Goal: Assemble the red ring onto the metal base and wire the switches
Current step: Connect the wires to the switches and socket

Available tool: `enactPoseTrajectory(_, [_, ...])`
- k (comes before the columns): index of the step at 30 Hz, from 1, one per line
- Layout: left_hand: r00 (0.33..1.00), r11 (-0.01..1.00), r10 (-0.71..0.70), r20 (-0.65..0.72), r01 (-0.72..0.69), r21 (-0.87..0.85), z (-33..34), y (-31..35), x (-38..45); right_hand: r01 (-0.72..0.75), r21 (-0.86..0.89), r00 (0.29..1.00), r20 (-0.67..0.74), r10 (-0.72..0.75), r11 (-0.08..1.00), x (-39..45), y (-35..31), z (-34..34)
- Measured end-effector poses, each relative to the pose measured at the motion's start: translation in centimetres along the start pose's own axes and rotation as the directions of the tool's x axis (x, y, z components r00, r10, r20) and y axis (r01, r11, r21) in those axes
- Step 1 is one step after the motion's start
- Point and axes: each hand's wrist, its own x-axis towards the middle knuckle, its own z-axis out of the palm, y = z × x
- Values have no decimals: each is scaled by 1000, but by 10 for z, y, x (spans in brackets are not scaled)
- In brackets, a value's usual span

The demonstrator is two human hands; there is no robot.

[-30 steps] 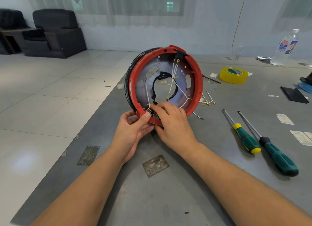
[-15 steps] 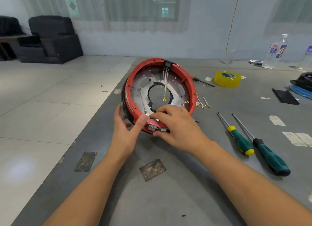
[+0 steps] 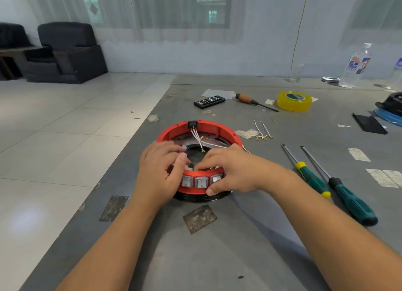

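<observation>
Both hands sit on the near rim of the assembly: the left hand [image 3: 161, 171] curls over the ring at about 8 o'clock, fingers reaching inside, thumb bent toward the switches; the right hand [image 3: 228, 171] hooks its fingers over the rim at about 5 o'clock, thumb pressed low on the outer wall, so both grip the ring. A second ago the assembly stood on edge, its open face turned toward the viewer; now it lies flat on the grey table [image 3: 217, 247], at the centre of the view. That suggests the ring is seated and wiring work can go on from above. The red ring [image 3: 204, 127] sits on the metal base [image 3: 185, 141], whose plate shows inside, with a dark band beneath. Being round, it has no long axis; its open face points up. Three grey switches [image 3: 201, 182] face the viewer at 6 o'clock; a black switch [image 3: 192, 124] sits at 12 o'clock, with white wires [image 3: 196, 136] trailing loose from it across the plate. Two green screwdrivers [image 3: 330, 186] lie at 3 o'clock.
</observation>
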Motion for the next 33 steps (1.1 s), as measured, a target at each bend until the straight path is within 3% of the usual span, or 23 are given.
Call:
enactPoseTrajectory(2, [999,998,42,32,-44,38,2,1,-1,4,-5,1000,8,-4,1000,2,-3,2])
enactPoseTrajectory(5, [998,998,-12,57,8,64,5,3,-2,11,0,1000,8,-11,1000,2,-4,3])
enactPoseTrajectory(7, [996,997,-52,69,48,55,5,3,-1,-12,221,999,-46,23,975,-3,2,-4])
enactPoseTrajectory(8, [995,997,-66,77,63,41,5,4,-1,-10,370,988,-138,65,929,-6,8,-9])
enactPoseTrajectory(9, [994,997,-74,79,72,23,4,3,-1,6,486,954,-266,141,874,-8,18,-14])
enactPoseTrajectory(11, [995,997,-78,63,80,-16,4,4,-2,-24,603,776,-491,395,798,-8,43,-17])
enactPoseTrajectory(13, [995,995,-88,48,90,-45,5,5,-2,-211,632,574,-537,618,746,-2,71,-9])
enactPoseTrajectory(14, [995,994,-94,42,97,-59,5,6,-2,-330,624,533,-497,685,708,1,85,-2])
enactPoseTrajectory(16, [994,991,-104,23,106,-86,6,6,-2,-502,570,534,-387,752,650,9,105,16])
enactPoseTrajectory(20, [984,976,-178,-2,177,-129,8,6,0,-604,466,536,-363,763,646,19,120,37])
enactPoseTrajectory(25, [950,942,-303,-67,288,-172,3,4,4,-639,431,504,-392,770,637,27,116,44])
enactPoseTrajectory(29, [886,884,-439,-147,398,-244,-1,0,3,-682,307,531,-417,738,664,26,111,47])
enactPoseTrajectory(33, [809,762,-583,-72,514,-395,-3,-2,5,-526,383,601,-464,651,759,30,103,48])
